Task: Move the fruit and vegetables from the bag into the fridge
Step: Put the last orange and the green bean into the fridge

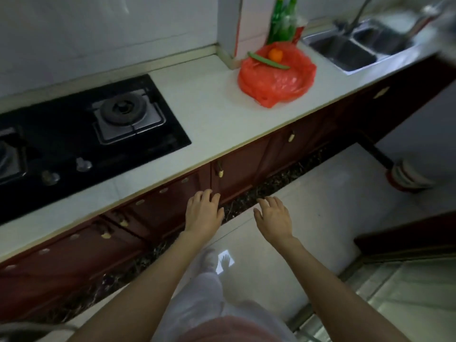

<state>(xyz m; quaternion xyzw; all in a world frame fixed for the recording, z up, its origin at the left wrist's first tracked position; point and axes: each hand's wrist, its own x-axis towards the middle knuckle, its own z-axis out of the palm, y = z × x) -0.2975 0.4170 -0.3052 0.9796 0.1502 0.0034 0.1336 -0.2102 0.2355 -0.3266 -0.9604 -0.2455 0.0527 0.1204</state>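
White countertop (209,104) bears red bag (276,77) (open), hob (74,134).

Legible text: none. The green bottles (283,19) at the back of the counter (209,104) carry labels too blurred to read, and the white box (230,28) beside them shows only a red stripe, no letters that can be made out. The stove (81,134), its knobs (84,164), the red bag (276,80) and the cabinet doors (241,171) bear no readable marks, numbers or brands.
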